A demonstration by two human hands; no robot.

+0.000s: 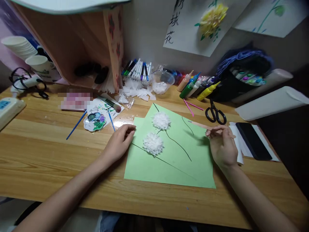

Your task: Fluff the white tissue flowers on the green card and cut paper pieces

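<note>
A light green sheet of paper (173,161) lies on the wooden desk (60,151). Two white fluffy paper flowers (153,143) (161,120) sit on it, with thin black stems drawn below them. My left hand (119,141) rests at the sheet's left edge, fingers curled down onto the corner. My right hand (222,145) is at the sheet's right edge, fingers pinched on a thin wooden stick (200,125) that points left over the paper.
Black scissors (214,114), pink sticks (190,108), paint bottles (195,85) and a bag of markers (243,75) lie behind. A paint palette (95,121) and blue brushes (76,125) are at left, white paper scraps (136,91) and a phone (253,140) nearby.
</note>
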